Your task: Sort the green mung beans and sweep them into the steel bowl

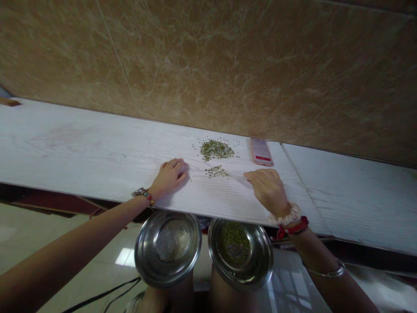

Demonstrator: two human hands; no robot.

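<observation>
My left hand [171,176] rests on the white wood-grain table, left of the beans, its fingers loosely bent and the thumb a little apart. I see nothing held in it. To the right of the beans, my right hand [266,188] has its fingers drawn together; whatever they may hold is hidden. Between the hands lie a larger pile of small green beans mixed with pale grains [216,150] and a smaller scatter of beans [216,171]. Below the table edge, a steel bowl [140,256] contains whitish grains, and a second steel bowl [265,256] contains green beans.
A phone in a pink case [261,152] lies beyond my right hand, near the brown marbled wall panel [208,65]. Both bowls sit over my legs, close to the table's front edge. A dark cord [107,292] runs at lower left above the tiled floor.
</observation>
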